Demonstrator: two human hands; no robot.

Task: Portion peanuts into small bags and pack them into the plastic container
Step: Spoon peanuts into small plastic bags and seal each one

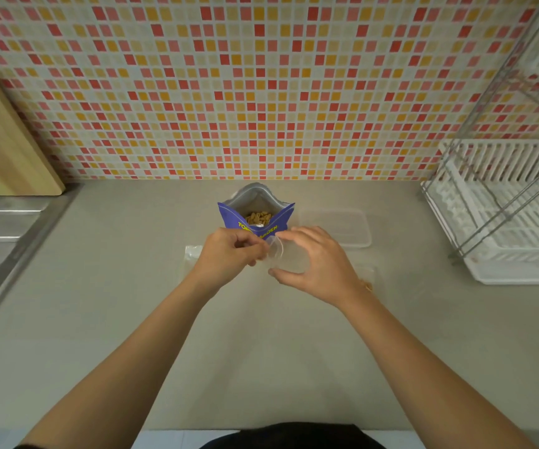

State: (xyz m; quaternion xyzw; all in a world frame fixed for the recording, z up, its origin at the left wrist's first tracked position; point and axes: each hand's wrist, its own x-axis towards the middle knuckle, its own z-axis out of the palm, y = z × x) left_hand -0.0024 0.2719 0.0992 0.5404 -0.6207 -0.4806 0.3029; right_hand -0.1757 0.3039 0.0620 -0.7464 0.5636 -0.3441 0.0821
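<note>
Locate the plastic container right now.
In the head view, the plastic container sits on the counter right of the peanut pouch, beyond the right hand.

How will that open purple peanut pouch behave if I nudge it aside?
Probably tippy: the purple pouch stands upright with its mouth wide open, so peanuts could spill. Likely soft-sided too; its top edges bow outward, so it should crumple under a squeeze.

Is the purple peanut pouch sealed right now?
No, the purple peanut pouch stands with its top spread open and peanuts visible inside, behind the left hand and right hand holding a small clear bag.
</note>
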